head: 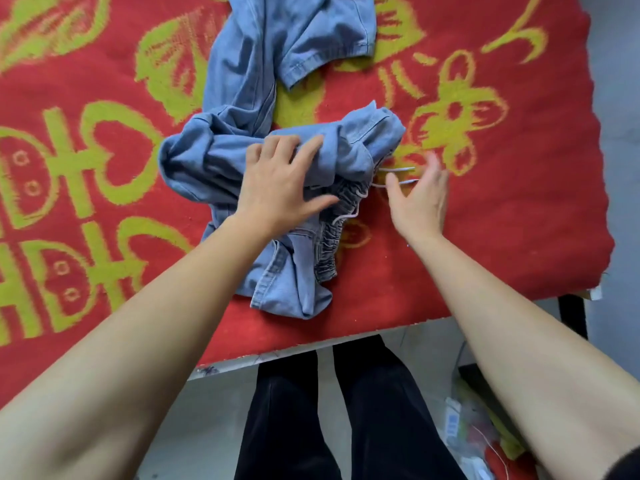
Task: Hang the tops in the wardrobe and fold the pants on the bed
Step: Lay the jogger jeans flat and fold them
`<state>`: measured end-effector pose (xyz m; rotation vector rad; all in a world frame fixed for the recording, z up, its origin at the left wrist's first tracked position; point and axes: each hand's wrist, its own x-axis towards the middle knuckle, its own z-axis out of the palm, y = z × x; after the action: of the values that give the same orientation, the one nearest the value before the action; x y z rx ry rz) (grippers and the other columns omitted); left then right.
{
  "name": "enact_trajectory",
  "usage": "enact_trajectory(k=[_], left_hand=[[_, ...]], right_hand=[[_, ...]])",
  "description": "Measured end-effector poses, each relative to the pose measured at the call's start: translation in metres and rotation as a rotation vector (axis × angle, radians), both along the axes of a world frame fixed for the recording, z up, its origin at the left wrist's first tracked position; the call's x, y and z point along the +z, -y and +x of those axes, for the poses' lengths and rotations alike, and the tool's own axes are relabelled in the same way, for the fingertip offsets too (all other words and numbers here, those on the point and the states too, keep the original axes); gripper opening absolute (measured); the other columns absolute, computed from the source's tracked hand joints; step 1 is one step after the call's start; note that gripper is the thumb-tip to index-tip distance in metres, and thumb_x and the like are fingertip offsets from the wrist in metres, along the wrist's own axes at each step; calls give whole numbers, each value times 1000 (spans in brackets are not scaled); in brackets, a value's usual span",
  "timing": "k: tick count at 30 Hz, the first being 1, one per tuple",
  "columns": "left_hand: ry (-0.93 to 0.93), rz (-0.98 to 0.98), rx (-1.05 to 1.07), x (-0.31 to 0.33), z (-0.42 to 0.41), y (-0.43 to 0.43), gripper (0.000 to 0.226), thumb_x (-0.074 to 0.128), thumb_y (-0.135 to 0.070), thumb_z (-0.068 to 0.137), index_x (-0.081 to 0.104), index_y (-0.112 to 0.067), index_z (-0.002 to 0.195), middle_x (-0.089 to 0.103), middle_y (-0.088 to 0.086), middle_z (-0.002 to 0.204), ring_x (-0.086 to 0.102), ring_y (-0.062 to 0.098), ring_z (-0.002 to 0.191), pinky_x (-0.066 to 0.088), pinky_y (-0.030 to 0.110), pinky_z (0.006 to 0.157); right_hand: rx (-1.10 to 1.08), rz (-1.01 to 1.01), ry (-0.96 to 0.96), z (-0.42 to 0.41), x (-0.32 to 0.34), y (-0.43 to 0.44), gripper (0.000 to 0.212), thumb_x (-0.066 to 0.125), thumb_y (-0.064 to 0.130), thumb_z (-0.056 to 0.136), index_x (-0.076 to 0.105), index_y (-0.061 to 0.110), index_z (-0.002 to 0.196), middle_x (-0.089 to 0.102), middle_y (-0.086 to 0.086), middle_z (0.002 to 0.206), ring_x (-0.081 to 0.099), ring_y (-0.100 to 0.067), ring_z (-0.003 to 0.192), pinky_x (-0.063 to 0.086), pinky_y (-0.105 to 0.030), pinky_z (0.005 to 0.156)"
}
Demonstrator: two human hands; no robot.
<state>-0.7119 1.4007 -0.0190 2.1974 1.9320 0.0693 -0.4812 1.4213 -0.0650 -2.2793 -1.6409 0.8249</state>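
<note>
Both hands are out over the bed. The left hand (280, 181) lies flat on the bunched denim pants (239, 95), fingers spread and fairly straight, pressing the cloth down and not gripping it. The right hand (420, 199) hovers just right of the heap, palm turned inward and fingers loosely extended, holding nothing. It is blurred, so I cannot say whether its fingertips touch the white drawstring (398, 169) that trails out beside it.

The pants sit in the middle of the bed (519, 258), near its front edge. Their legs run off toward the far side, and the gathered elastic waistband (327, 247) is twisted at the near right of the pile. Denim like this should be soft but fairly heavy: it will drape and hold a crease, and it will drag on the fuzzy red blanket (104, 209) if pulled along it. The waistband's two sides look like the best places to take hold, lifting and shaking the legs straight before laying them flat to fold.

The loose drawstring could get caught in a fold, and the legs are crossed and rumpled at the far end. Off the bed's near edge are the person's black trousers (287, 417) and some clutter (464, 434) on the floor to the right, none of it in the way.
</note>
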Motion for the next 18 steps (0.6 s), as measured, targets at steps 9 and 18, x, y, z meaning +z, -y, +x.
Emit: enact_trajectory(k=[9,18], left_hand=[[344,22,875,0,-45,-29,42,46,-45,96,55,-6,108,66,21,108,57,40,102,36,39,75],[503,53,1324,47,-103,6,35,51,-35,94,59,-8,115,65,14,116,60,31,109,43,34,88]], right_hand=[[285,-729,-525,-51,-15,65,63,60,70,82,63,21,121,65,7,121,60,-13,115,45,-29,97],[422,143,-138,-33,67,-15,17,62,19,89,55,11,102,64,-12,98,62,-39,87,45,-43,67]])
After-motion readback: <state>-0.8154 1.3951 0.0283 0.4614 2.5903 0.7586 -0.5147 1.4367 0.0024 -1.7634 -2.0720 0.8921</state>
